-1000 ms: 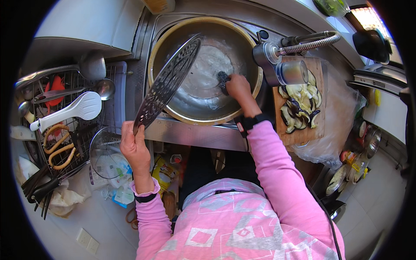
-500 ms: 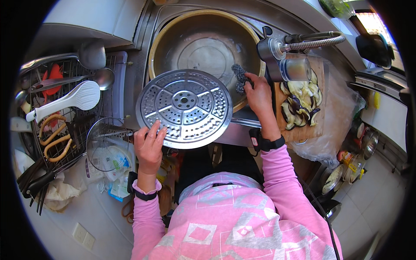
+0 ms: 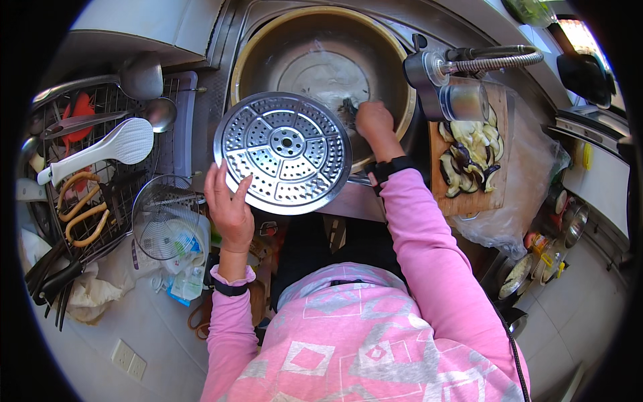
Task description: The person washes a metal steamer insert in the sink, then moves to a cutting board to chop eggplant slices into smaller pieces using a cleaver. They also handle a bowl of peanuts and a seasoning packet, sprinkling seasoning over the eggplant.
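Note:
My left hand grips the lower left rim of a round steel steamer rack, a disc full of small holes. The rack is tilted over the near left side of a big tan-rimmed basin in the sink. My right hand is closed on a dark grey steel wool scourer inside the basin, just right of the rack. Its fingertips are partly hidden behind the back of the hand. Shallow water seems to lie on the basin's bottom.
Right of the basin stand a faucet and a wooden board with sliced eggplant. A wire dish rack on the left holds a white rice paddle and a ladle. A wire strainer hangs beside my left hand.
My right hand has moved left and down into the basin with the scourer. The steamer rack has shifted slightly up and left and tilted, with my left hand still at its rim.

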A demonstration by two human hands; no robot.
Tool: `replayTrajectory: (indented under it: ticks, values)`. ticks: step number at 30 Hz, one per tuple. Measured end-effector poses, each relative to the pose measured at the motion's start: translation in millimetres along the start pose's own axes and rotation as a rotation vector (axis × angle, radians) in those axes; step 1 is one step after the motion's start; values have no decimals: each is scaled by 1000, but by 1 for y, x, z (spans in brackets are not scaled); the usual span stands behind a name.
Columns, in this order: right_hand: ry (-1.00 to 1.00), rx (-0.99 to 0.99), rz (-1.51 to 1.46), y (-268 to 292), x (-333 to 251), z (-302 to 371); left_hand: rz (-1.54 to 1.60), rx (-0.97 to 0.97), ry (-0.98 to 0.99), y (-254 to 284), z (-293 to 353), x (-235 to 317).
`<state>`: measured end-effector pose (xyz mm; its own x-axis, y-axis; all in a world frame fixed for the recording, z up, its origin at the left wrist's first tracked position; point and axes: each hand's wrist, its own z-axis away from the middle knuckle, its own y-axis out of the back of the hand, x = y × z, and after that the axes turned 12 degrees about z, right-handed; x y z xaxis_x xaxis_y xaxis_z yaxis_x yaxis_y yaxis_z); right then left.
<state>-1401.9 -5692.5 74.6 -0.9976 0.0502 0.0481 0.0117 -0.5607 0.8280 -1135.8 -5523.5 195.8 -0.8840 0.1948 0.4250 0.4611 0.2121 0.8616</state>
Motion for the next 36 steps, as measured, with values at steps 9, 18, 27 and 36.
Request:
replayTrajectory:
  ticks: [9,18,27,36]
  values:
    - [452,358,-528,24,-68,90,481,31,524,-30,1,-7]
    - [772,344,-514,34,-99,89,1846,194,1092,-66,-29,-38]
    - [797,532,-424,59,-130,42,1620,10,973,-48,-27,-37]
    - [275,-115,-18,27,-37,-59,1546,251,904,-7,-5,-51]
